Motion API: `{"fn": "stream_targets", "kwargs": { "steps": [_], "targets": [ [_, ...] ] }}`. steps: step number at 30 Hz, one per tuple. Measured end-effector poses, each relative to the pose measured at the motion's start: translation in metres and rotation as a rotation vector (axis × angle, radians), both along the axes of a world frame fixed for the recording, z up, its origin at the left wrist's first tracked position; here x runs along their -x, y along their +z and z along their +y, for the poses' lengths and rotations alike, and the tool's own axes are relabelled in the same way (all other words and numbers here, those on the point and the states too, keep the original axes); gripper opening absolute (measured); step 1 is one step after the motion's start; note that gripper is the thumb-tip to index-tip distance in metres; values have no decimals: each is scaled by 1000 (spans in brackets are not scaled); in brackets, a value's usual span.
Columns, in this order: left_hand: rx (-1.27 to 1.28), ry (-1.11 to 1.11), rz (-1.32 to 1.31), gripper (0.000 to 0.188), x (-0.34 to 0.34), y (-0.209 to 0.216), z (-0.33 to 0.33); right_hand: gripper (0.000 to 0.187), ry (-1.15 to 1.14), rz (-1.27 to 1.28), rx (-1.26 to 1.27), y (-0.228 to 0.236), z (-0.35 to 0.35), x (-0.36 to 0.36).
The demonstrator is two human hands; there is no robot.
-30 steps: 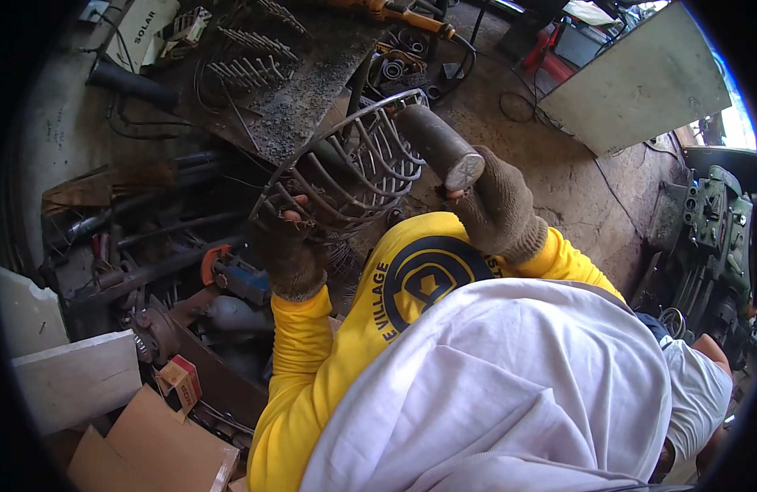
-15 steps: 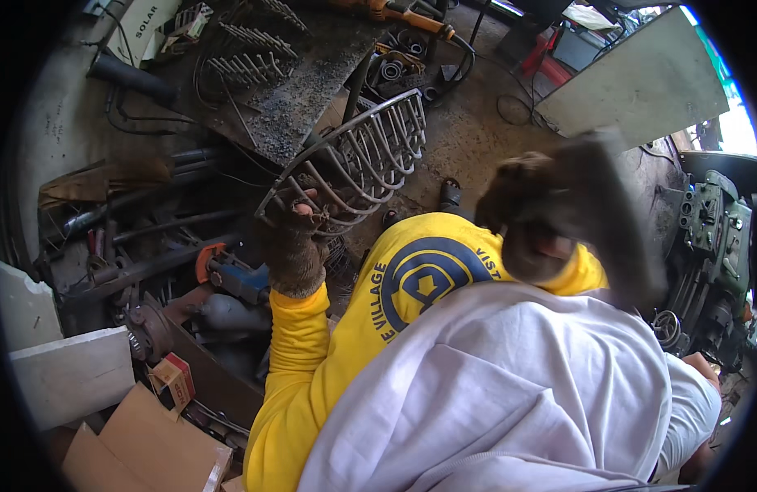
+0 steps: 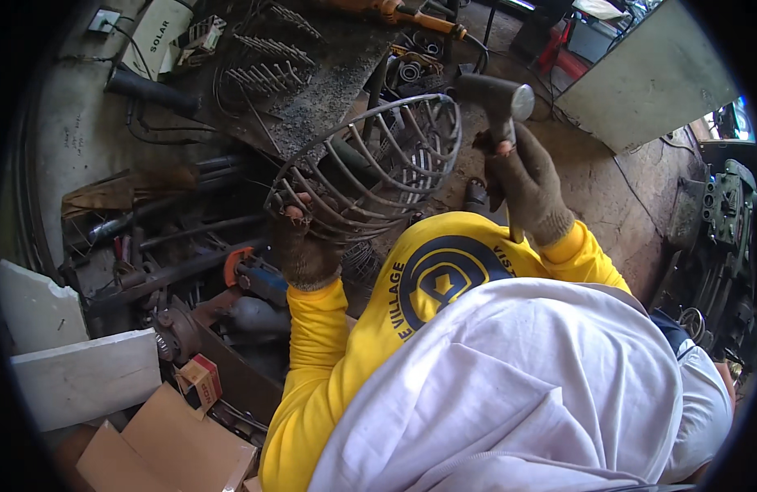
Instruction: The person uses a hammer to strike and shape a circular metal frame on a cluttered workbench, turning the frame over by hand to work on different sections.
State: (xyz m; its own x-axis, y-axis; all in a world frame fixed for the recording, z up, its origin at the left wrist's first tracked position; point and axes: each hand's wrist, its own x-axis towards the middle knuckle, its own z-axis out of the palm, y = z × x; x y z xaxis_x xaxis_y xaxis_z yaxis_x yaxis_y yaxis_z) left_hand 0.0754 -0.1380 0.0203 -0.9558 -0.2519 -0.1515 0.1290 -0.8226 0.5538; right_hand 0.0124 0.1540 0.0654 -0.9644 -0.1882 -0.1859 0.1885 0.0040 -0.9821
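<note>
A basket of bent metal rods [image 3: 418, 176] is tilted, with its open side toward the upper left and its bars curving below. My left hand [image 3: 306, 250], in a worn brown glove with bare fingertips, is closed around its left end. On the other side, my right hand [image 3: 532, 182], also gloved, grips a hammer [image 3: 486, 93] by its handle. The hammer's head is up, just beyond the basket's right end, and a gap shows between them. Part of the handle is hidden in my fist.
A dark metal worktable [image 3: 300, 111] carries grit and rows of short rods. An orange power tool [image 3: 395, 11] lies at the back. Metal stock and a blue tool [image 3: 268, 283] crowd the left, near a cardboard box [image 3: 186, 435]. A machine [image 3: 727, 217] stands right, below a pale panel [image 3: 649, 82].
The hammer, blurred and held back at the right before, has swung left to the basket's right end. The basket has turned slightly in my left hand's grip. The whole view has shifted a little.
</note>
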Motion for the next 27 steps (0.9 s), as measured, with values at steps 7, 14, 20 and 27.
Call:
{"fn": "stream_targets", "kwargs": {
  "steps": [7,14,20,27],
  "targets": [
    [14,-294,147,35,9,-3,-4,45,-37,-52,114,-18,12,22],
    [-44,-527,214,41,19,-13,-8,48,-65,-214,209,-15,10,34],
    [-30,-558,199,42,20,-25,-14,57,129,-231,187,-15,31,42],
    [455,-175,115,70,29,-9,6,65,252,-220,51,-16,45,44]
  ]
}}
